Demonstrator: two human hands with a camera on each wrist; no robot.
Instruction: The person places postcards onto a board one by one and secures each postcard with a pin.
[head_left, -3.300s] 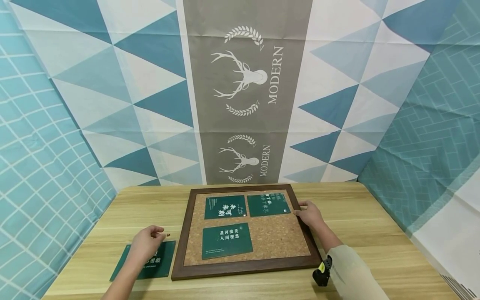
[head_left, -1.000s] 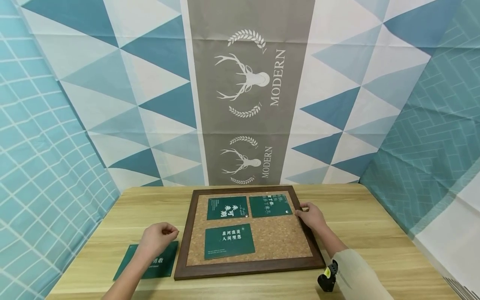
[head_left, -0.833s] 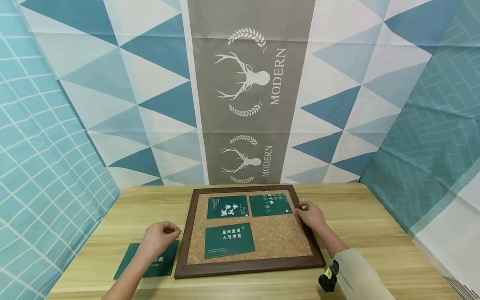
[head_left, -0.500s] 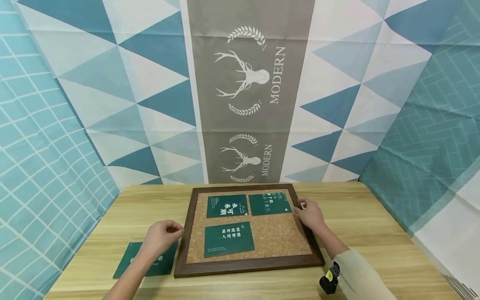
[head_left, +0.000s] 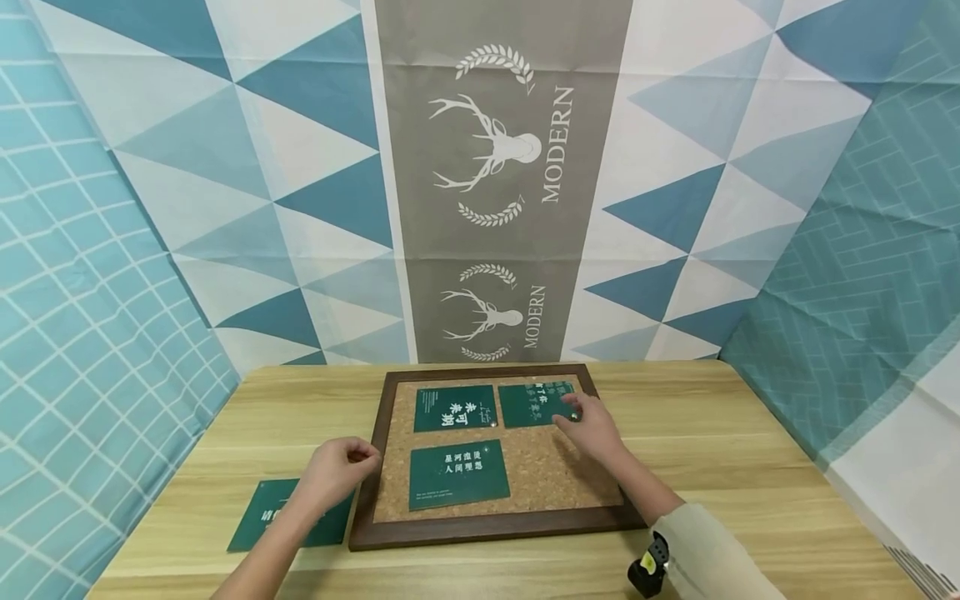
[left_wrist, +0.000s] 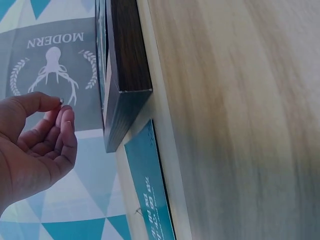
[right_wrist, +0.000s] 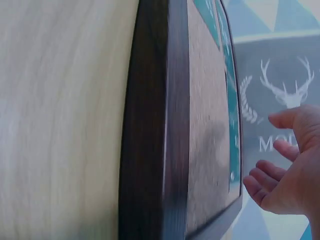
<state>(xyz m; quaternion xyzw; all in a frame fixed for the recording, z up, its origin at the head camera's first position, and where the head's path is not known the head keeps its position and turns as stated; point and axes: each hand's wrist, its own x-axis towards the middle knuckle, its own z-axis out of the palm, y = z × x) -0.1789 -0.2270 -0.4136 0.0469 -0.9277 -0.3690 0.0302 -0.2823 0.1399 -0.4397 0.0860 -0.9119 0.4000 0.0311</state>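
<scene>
My left hand (head_left: 335, 477) is at the left edge of the wood-framed cork board (head_left: 558, 479). Between its thumb and index finger it pinches a tiny shiny thumbtack (left_wrist: 61, 101), mostly covered by the fingertips. My right hand (head_left: 592, 429) hovers over the board's right side, fingers spread and loosely bent, holding nothing. Its fingertips overlap the corner of the top right green card (head_left: 528, 407). Two more green cards lie on the cork, the top left card (head_left: 453, 408) and the lower left card (head_left: 459, 477). Small round tacks show at card corners.
A fourth green card (head_left: 258, 512) lies on the wooden table (head_left: 720, 450) left of the board, partly hidden under my left forearm. A patterned cloth backdrop (head_left: 487, 167) rises behind the table. A black device (head_left: 647, 575) is strapped at the right wrist.
My left hand has picked up the thumbtack from the table and moved right to the board's edge. My right hand has let go of the right frame edge and moved in over the board.
</scene>
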